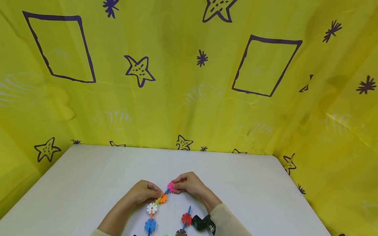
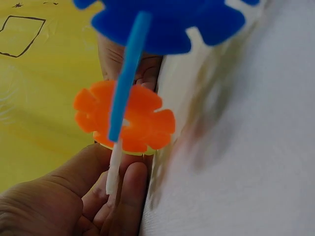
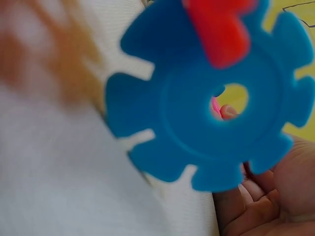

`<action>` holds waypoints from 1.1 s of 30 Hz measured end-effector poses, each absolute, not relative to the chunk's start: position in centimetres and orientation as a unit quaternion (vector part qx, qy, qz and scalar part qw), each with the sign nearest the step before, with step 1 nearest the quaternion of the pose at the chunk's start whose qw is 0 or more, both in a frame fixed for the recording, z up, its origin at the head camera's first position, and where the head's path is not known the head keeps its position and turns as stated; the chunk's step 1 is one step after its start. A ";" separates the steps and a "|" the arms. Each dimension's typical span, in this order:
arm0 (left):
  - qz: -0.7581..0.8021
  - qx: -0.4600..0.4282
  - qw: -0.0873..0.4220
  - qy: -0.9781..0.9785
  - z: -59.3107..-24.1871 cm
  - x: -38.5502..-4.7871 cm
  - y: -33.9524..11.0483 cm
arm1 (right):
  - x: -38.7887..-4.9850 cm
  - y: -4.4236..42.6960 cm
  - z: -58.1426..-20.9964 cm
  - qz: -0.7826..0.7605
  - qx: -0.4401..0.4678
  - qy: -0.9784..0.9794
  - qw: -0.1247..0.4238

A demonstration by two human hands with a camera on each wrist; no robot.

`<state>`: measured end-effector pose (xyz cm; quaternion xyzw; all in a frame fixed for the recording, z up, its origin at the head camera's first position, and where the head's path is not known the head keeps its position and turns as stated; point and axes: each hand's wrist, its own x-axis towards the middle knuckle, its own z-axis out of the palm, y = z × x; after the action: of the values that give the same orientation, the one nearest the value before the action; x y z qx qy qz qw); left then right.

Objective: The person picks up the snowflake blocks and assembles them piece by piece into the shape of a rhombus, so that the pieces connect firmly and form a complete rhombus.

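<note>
A chain of colored notched plastic discs curves between the hands. My left hand pinches the orange disc near the chain's end. The right hand holds the pink disc between thumb and fingers. A blue disc, seen edge-on, joins pink to orange. Below the left hand follow a yellow-green disc, a white disc and a blue disc. In the right wrist view a large blue disc hides part of the right hand.
Closer to me on the right, a red disc links to a brown disc and edge-on blue ones. A black device sits by the right sleeve. Yellow patterned cloth walls the white table.
</note>
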<state>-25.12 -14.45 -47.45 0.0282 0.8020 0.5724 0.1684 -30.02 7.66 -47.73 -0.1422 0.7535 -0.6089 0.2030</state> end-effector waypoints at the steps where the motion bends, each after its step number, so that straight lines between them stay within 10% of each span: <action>1: 0.572 0.027 0.168 0.802 -47.5 -25.1 -14.4 | -30.0 7.6 -47.8 -0.610 -0.143 0.752 0.204; 33: 0.584 -0.007 0.166 0.794 -47.6 -25.4 -14.6 | -31.0 13.8 -47.2 -0.636 -0.097 0.737 0.210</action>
<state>-25.39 -14.63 -47.60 -0.0069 0.7943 0.5844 0.1660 -31.02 13.83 -47.22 -0.0974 0.7366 -0.6357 0.2095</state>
